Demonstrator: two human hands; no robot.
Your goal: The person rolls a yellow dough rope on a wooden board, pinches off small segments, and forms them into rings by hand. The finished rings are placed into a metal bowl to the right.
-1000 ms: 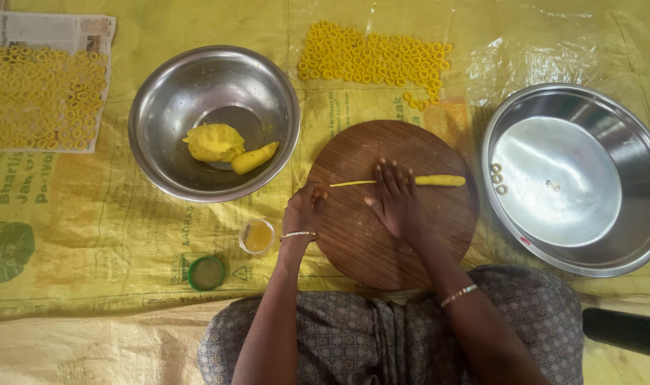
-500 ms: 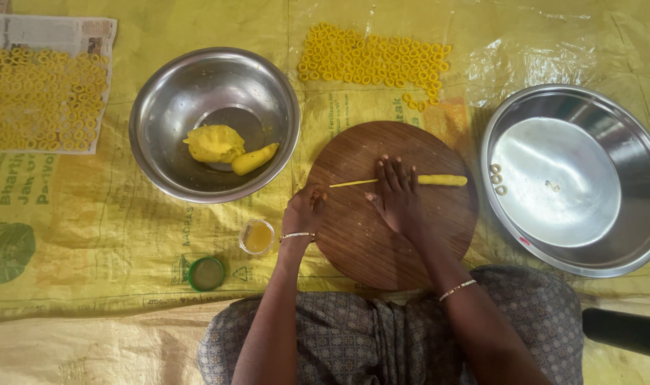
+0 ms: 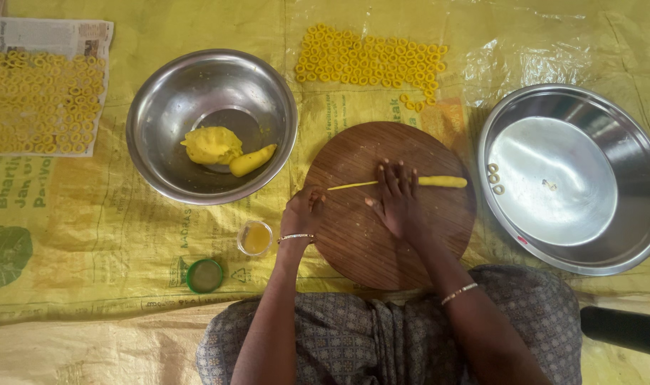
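A round wooden board (image 3: 382, 242) lies in front of me on a yellow sheet. Across it stretches a thin yellow dough rope (image 3: 439, 182), thicker at its right end and very thin at its left. My right hand (image 3: 396, 196) presses flat on the middle of the rope, fingers spread. My left hand (image 3: 303, 214) rests at the board's left edge, fingers curled near the rope's thin left tip. Whether it pinches the tip I cannot tell.
A steel bowl (image 3: 161, 93) at the left holds a dough lump (image 3: 212, 145) and a dough roll. A wide steel basin (image 3: 624, 142) sits at the right. Dough rings (image 3: 371, 60) lie beyond the board and on newspaper (image 3: 43, 93). A small oil cup (image 3: 256, 238) and green lid (image 3: 205, 275) sit near my left wrist.
My right hand has shifted slightly on the rope; the rope and left hand stay almost where they were.
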